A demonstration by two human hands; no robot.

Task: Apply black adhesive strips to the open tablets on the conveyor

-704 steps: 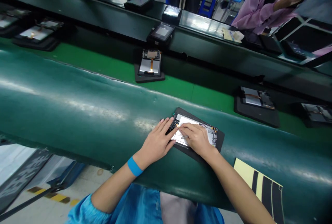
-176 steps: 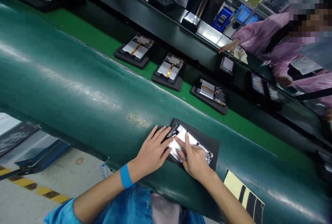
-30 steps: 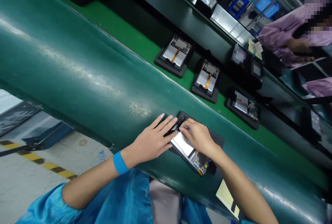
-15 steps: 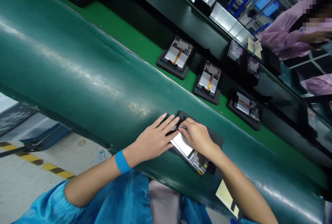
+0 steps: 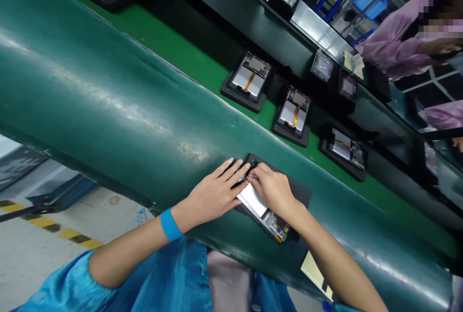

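Note:
An opened tablet-like device (image 5: 252,199) lies on a black pad (image 5: 301,189) on the green bench, its silver battery and circuit board exposed. My left hand (image 5: 214,190) rests on its upper left edge with the fingers stretched out and spread. At the device's far end, my right hand (image 5: 273,187) is closed in a pinch, thumb and fingertips pressed together over the dark edge. Whatever sits between those fingertips is too small and covered to make out. The circuit board (image 5: 277,227) shows at the end nearest my body.
Beyond the bench edge, a green conveyor strip (image 5: 202,59) carries several opened devices on black pads, among them one device (image 5: 249,79) with an orange ribbon. A yellow paper (image 5: 315,273) lies by my right forearm. Across the line sits a person in a pink sleeve (image 5: 392,44).
Both hands stay in nearly the same place on the device. The devices on the green strip have shifted slightly to the right.

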